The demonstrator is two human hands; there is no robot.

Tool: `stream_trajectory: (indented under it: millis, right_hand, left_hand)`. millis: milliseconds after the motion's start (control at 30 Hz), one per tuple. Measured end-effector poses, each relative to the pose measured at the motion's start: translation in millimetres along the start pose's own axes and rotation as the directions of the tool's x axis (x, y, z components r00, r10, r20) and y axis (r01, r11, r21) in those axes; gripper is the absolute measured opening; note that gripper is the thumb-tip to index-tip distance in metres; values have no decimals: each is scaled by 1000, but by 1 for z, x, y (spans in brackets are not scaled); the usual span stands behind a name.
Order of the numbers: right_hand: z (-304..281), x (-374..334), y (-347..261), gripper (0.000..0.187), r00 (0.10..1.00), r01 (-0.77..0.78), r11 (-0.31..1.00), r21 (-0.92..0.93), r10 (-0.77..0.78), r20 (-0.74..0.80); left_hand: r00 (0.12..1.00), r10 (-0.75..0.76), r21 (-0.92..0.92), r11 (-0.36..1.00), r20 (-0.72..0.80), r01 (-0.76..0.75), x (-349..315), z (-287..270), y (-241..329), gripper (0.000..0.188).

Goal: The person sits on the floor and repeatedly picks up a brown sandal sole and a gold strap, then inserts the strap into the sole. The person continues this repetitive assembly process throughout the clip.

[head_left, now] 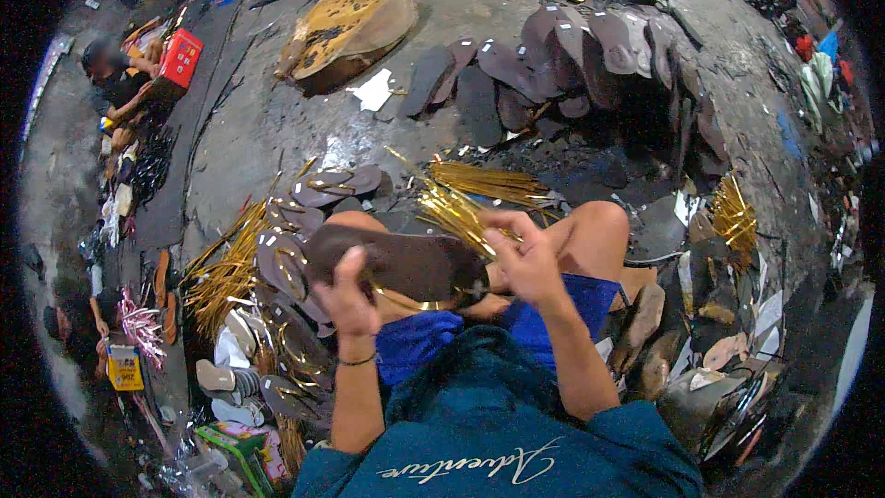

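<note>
My left hand [348, 300] grips a dark brown sandal sole [406, 263] by its left end, thumb over the top and the other fingers mostly hidden. The sole lies crosswise above my lap, and a thin gold strap [415, 303] curves along its near edge. Just past the sole's right end, my right hand [522, 256] is closed on a bunch of shiny gold straps [452, 210] that fans out to the upper left. More gold straps [489, 183] lie on the ground beyond it. Sandals with gold straps [288, 263] are piled beside my left knee.
Many dark soles [553, 55] stand in a curved row ahead. A yellowish, stained round slab [350, 32] sits far left of them. Gold strips [221, 267] lie at left, others [735, 217] at right. A person [120, 83] sits at far left by a red box [180, 60].
</note>
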State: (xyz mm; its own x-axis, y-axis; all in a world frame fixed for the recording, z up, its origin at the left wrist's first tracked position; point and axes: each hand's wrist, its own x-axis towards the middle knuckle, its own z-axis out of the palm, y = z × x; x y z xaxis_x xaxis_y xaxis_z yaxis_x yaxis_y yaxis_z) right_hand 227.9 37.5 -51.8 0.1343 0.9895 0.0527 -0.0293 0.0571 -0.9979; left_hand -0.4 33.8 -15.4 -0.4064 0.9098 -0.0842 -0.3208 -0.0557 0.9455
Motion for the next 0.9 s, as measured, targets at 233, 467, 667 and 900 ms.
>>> stream_trajectory:
  millis: [233, 467, 667, 900]
  right_hand:
    - [12, -32, -46, 13, 977, 177, 867, -467, -99, 186]
    - [13, -59, -43, 17, 980, 188, 768, -613, -192, 60]
    - [13, -70, -37, 11, 977, 213, 752, -624, -175, 123]
    - [4, -66, -34, 13, 973, 201, 851, -485, -114, 203]
  left_hand:
    - [846, -244, 450, 893, 475, 5, -23, 8, 3, 37]
    - [772, -268, 504, 860, 577, -77, -29, 5, -7, 40]
    - [757, -304, 537, 840, 578, -73, -38, 1, -11, 48]
    - [687, -313, 547, 825, 656, -145, -43, 7, -10, 44]
